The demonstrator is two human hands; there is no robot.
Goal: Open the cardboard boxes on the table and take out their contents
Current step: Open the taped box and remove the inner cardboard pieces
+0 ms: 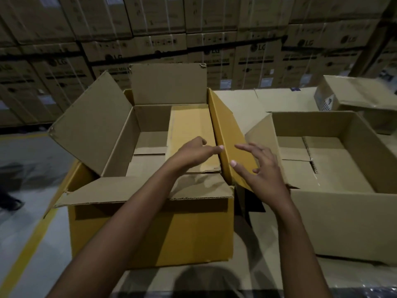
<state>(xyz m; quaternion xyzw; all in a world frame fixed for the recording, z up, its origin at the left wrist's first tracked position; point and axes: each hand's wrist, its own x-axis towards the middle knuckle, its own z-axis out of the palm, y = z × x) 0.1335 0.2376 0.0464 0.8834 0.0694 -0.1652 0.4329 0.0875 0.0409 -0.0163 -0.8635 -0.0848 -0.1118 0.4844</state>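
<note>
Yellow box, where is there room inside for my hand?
The yellow box has bare floor between its left wall and the flat carton. The brown box beside it looks empty. Crowded on the right, where the left hand and right hand are at the tilted carton.

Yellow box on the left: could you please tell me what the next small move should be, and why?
Probably close both hands on the tilted yellow carton and lift it out. It leans at the right edge of the open yellow box; the left hand reaches its left face with straight fingers, the right hand is spread over its right face, and neither grips yet.
</note>
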